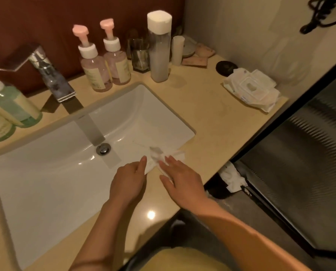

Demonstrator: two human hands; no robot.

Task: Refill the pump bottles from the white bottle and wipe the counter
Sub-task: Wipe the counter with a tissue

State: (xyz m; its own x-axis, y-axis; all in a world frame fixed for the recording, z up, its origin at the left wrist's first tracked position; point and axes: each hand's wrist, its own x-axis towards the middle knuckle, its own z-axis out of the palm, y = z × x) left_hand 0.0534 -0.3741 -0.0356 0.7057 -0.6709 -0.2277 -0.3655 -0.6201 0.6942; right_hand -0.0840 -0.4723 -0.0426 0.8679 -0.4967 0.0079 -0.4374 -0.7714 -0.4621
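Note:
Two pink-topped pump bottles (97,75) (117,65) stand upright at the back of the beige counter (206,118), behind the sink. The tall white-capped bottle (160,49) stands capped to their right. A white wet wipe (159,157) lies spread over the sink's front right rim. My left hand (129,180) pinches the wipe's left edge between thumb and fingers. My right hand (180,180) lies flat on the wipe's right part with straight fingers.
A chrome faucet (45,73) reaches over the white sink (45,182). Two green bottles (6,110) stand at the far left. A pack of wet wipes (251,90) lies at the right, with a glass cup (140,55), a small white tube (177,50) and a dark disc (226,68) behind. A bin with crumpled tissue (231,178) sits below the counter edge.

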